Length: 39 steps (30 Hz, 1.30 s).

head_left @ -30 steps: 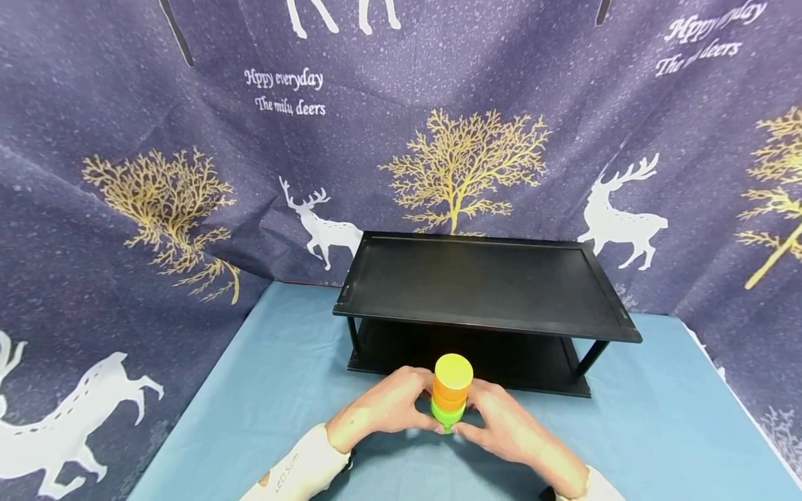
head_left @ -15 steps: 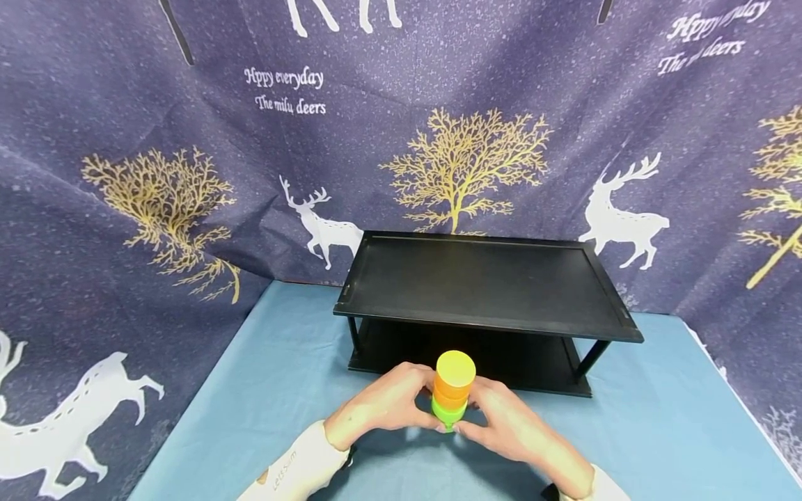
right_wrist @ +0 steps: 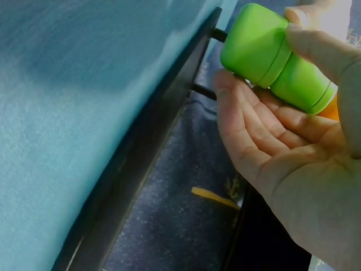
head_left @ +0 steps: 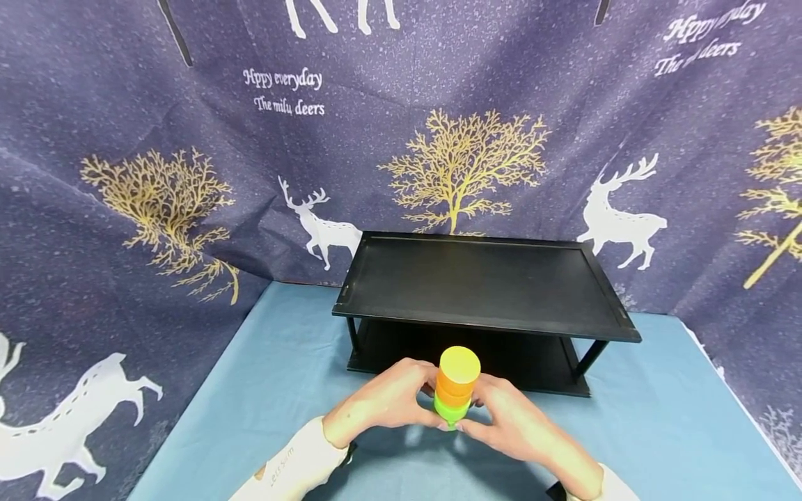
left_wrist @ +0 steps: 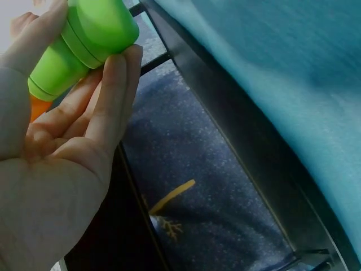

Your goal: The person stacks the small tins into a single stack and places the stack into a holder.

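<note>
Left hand (head_left: 382,403) curled round the left side of a stack of coloured cups (head_left: 456,387), fingers (left_wrist: 107,90) lying along the green lowest piece, thumb across its far side. Right hand (head_left: 510,421) mirrored on the other side, fingers (right_wrist: 248,124) cupped under the green piece, thumb over it. Both hands gripping, neither wide. Stack held between them just above the blue tablecloth (head_left: 282,376), near the table's front edge and about midway between its left and right edges; whether the base touches the cloth cannot be told. Directly behind, close to the knuckles, a black two-tier shelf (head_left: 482,285), its front edge facing the stack and both tiers bare. Beyond and to both sides, a dark curtain with deer and gold trees (head_left: 188,174). Stack upright, long axis vertical with a slight lean: green at bottom, orange in the middle, yellow top facing up
</note>
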Motion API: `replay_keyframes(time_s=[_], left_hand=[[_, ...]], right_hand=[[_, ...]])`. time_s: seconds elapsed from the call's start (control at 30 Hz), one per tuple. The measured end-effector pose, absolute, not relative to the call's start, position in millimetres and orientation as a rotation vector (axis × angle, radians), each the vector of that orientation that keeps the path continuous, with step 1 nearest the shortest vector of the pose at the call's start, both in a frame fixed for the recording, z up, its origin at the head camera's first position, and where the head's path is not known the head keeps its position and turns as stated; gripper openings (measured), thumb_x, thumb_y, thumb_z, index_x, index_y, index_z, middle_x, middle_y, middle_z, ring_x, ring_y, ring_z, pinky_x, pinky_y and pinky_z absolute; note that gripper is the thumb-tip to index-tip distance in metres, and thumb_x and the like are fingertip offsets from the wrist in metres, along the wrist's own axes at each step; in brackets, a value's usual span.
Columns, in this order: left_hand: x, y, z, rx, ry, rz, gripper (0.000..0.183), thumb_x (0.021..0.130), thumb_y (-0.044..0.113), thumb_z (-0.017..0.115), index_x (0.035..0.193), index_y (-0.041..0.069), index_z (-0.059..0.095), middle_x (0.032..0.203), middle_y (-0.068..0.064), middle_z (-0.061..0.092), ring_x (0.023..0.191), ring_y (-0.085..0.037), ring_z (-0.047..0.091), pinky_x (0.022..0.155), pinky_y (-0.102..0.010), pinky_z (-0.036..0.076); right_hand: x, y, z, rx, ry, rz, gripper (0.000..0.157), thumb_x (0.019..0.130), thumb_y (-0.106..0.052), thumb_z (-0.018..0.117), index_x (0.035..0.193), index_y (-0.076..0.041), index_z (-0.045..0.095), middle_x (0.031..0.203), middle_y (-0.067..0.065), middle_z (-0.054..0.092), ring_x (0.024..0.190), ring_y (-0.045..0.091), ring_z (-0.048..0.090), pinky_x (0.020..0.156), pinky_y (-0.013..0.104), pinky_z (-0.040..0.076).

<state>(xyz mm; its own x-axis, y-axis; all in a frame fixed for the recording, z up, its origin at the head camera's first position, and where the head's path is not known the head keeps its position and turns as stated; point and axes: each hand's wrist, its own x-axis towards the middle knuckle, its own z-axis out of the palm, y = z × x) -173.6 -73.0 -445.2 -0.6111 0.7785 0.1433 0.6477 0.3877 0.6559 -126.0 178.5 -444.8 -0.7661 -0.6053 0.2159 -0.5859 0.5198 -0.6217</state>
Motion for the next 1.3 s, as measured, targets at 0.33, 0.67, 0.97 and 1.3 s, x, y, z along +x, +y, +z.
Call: replay_keyframes(time_s=[0.33, 0.67, 0.97, 1.3], left_hand=[[-173.1, -70.7, -434.3, 1.275, 2.43, 1.048, 0.05, 0.08, 0.036, 0.095, 0.123, 0.024, 0.073, 0.111, 0.018, 0.073, 0.098, 0.007, 0.067, 0.089, -0.014, 0.054], [-173.7, -69.5, -423.9, 1.277, 2.428, 1.041, 0.051, 0.079, 0.035, 0.095, 0.123, 0.023, 0.073, 0.111, 0.018, 0.073, 0.098, 0.007, 0.067, 0.089, -0.013, 0.054], [-173.2, -67.9, -412.0, 1.259, 2.425, 1.051, 0.051, 0.078, 0.031, 0.097, 0.123, 0.021, 0.074, 0.111, 0.017, 0.073, 0.099, 0.006, 0.067, 0.09, -0.015, 0.055], [-175.0, -66.7, -401.7, 1.285, 2.4, 1.08, 0.051, 0.078, 0.029, 0.097, 0.122, 0.019, 0.074, 0.109, 0.017, 0.074, 0.1, 0.007, 0.067, 0.09, -0.017, 0.056]], right_hand=[[-125.1, 182.9, -433.2, -1.052, 2.712, -1.086, 0.039, 0.09, -0.028, 0.088, 0.124, -0.033, 0.068, 0.115, -0.019, 0.068, 0.1, 0.004, 0.065, 0.085, 0.035, 0.062], [-125.1, 183.5, -422.0, -1.032, 2.714, -1.06, 0.041, 0.089, -0.026, 0.089, 0.124, -0.032, 0.067, 0.115, -0.019, 0.067, 0.1, 0.004, 0.065, 0.086, 0.035, 0.061], [-125.3, 185.1, -411.9, -1.024, 2.729, -1.054, 0.041, 0.09, -0.028, 0.089, 0.124, -0.032, 0.067, 0.115, -0.02, 0.067, 0.099, 0.003, 0.064, 0.085, 0.031, 0.06], [-125.4, 186.3, -399.5, -0.975, 2.711, -1.061, 0.043, 0.089, -0.035, 0.088, 0.126, -0.032, 0.066, 0.117, -0.02, 0.068, 0.101, 0.004, 0.065, 0.087, 0.032, 0.06]])
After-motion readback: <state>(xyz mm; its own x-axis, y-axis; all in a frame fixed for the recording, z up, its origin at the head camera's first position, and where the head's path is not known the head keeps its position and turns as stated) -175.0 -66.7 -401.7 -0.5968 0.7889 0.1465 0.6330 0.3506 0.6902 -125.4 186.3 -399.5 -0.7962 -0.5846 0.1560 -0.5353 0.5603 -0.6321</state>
